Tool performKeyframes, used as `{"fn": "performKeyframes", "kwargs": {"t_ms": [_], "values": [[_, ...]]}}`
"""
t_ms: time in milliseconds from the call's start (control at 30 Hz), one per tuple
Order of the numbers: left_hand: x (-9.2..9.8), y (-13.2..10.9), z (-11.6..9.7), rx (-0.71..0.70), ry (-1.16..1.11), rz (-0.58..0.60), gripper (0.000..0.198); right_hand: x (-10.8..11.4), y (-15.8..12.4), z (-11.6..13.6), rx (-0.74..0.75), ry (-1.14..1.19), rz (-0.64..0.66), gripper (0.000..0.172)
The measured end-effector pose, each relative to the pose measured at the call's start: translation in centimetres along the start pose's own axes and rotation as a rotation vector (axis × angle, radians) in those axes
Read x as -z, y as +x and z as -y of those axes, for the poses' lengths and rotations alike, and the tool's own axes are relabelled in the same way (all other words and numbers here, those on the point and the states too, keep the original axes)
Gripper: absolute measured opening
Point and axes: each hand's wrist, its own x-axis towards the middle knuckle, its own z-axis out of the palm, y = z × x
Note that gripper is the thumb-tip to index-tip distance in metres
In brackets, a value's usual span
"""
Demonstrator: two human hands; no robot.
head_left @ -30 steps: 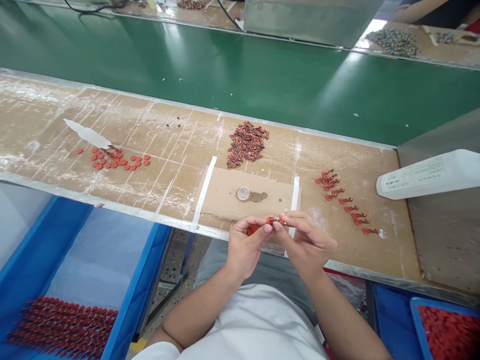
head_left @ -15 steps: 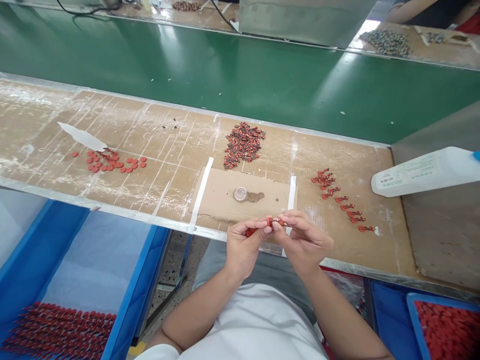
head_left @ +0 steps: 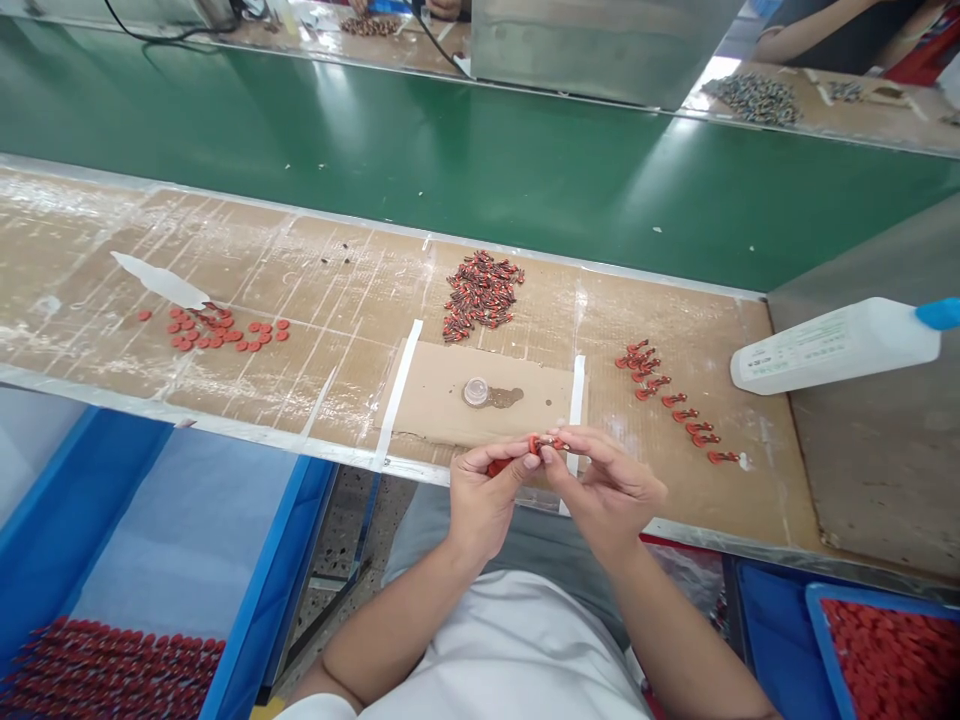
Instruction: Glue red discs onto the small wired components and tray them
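My left hand [head_left: 484,500] pinches a red round base [head_left: 533,444] between thumb and fingers, with more red showing inside its curled palm. My right hand [head_left: 607,485] grips a small red and dark figure [head_left: 556,443] against that base; the fingertips partly cover it. Both hands meet just above the table's front edge. Beyond them a small clear cup [head_left: 475,391] stands on a taped cardboard sheet [head_left: 431,400], beside a wet brown patch [head_left: 506,397]. Behind the sheet lies a pile of small red and dark figures [head_left: 484,290].
Loose red discs [head_left: 217,335] lie to the left by a white pointed piece [head_left: 161,280]. Several figures on bases [head_left: 679,400] stand at right, near a white bottle [head_left: 832,345]. Blue bins [head_left: 255,590] flank me below. A green belt [head_left: 420,140] runs behind; people are beyond it.
The view has shifted slightly. My hands keep nearly the same hold on the base and the figure. Another person's hands now show at the top, across the belt.
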Motion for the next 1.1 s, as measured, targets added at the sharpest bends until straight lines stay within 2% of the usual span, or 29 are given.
{"fn": "performKeyframes", "kwargs": {"t_ms": [200, 467, 900, 1100], "values": [[0.1, -0.1, -0.1, -0.049, 0.038, 0.021, 0.017, 0.0, 0.1, 0.2, 0.005, -0.009, -0.001, 0.043], [0.6, 0.0, 0.0, -0.111, 0.078, 0.059, 0.018, -0.2, 0.2, 0.2, -0.085, 0.04, 0.001, 0.03], [0.9, 0.0, -0.2, -0.17, 0.16, 0.065, 0.017, 0.1, 0.4, 0.9, -0.176, 0.108, 0.034, 0.024], [0.9, -0.1, -0.1, -0.164, 0.171, 0.079, 0.017, 0.3, 0.3, 1.2, -0.178, 0.087, 0.02, 0.03]]}}
